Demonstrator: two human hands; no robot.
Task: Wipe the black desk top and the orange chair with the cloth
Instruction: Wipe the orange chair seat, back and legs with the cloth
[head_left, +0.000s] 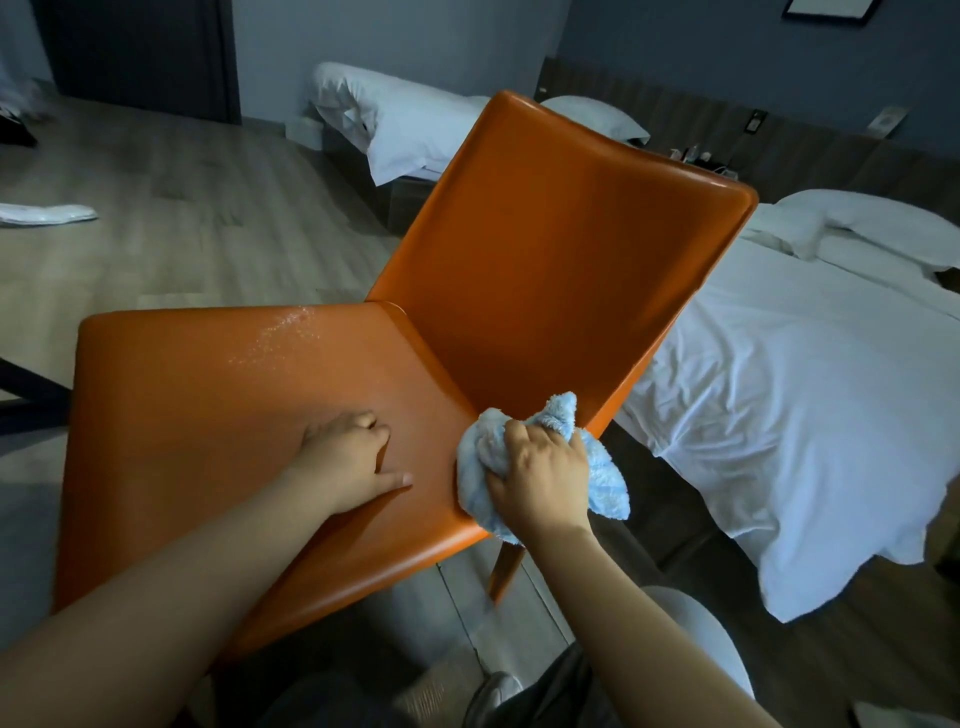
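Fluffy light-blue cloth (605, 486) down on the smooth orange chair (561, 249)
The right hand (540, 480) is bunched tight around the cloth, pressing it at the seat's right edge, where seat meets backrest. The left hand (356, 460) rests on the seat just beside it, fingers curled under, thumb out, holding nothing (pale specks (280, 332) dot the seat's back-left corner).

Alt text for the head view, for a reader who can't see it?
A right hand grips a blue cloth against the seat of an orange chair, at its right edge near the backrest, while the left hand rests on the seat. Pale specks dot the seat's far side; white beds stand behind.
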